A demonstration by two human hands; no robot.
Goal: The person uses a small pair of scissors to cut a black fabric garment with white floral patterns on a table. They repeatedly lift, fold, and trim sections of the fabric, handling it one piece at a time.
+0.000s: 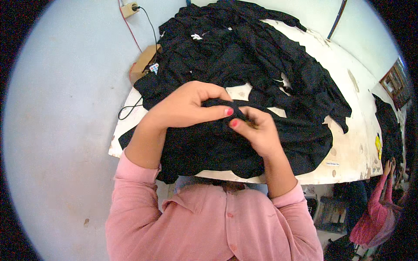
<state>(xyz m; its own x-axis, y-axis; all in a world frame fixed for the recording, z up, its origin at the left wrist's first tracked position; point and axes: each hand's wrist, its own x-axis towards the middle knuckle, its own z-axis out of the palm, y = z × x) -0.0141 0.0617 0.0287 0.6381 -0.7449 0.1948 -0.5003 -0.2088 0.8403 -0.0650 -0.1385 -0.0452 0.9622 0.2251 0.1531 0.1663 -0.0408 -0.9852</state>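
A black garment (pixel 209 150) lies bunched across the near side of the white table, and part of it is raised between my hands. My left hand (pixel 189 104) pinches a fold of the black cloth between thumb and fingers. Close beside it, my right hand (pixel 260 128) grips the same fold, its thumb near the left thumb. What lies under the fingertips is hidden. Beyond my hands spreads a large heap of black garments (pixel 217 56), with small white bits showing among them.
The white table (pixel 348 161) has a curved-looking edge and stains. At its far left stand a cardboard box (pixel 146 61) and a cable running to a wall socket (pixel 129 9). On the right, a person in pink (pixel 374 217) reaches toward hanging black cloth (pixel 386 126).
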